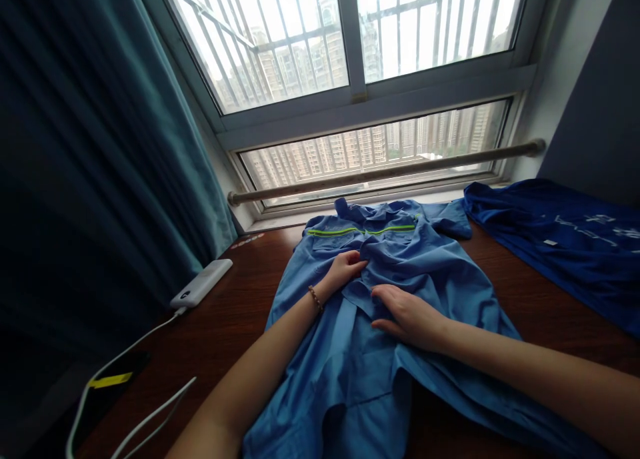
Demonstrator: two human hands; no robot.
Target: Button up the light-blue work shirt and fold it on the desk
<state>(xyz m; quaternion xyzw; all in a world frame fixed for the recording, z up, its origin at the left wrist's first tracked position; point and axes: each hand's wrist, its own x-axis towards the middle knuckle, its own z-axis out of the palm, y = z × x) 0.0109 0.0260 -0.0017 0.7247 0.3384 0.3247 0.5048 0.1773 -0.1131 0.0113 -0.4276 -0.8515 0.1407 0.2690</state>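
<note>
Blue shirt [367,352] lies front up on the brown surface [235,305], collar [367,212] toward the far edge by the window [300,52], lower part running toward the near edge and out of frame. Likely laid that way so the front strip [344,325] faces the person and both hands reach it. Fabric is rumpled, not flat, mainly around the hands and down the right side.

Left hand [346,267] is at the front opening, below the green stripe [333,232]; fingertips are close together against a fold, probably to steady the cloth there. Can't tell if they actually pinch it. Right hand [413,317] sits lower and nearer, thumb and fingers spread apart over the loose flap, perhaps to keep it from sliding. Hands are apart, just beside each other.

Shirt is under and between both hands, extending beyond them toward far and near edges.

Others: darker blue garment [565,239] at the surface's far right corner, seemingly kept aside; white power bank [204,284] toward the left edge by the curtain [165,145], cable [135,342] plugged in.
</note>
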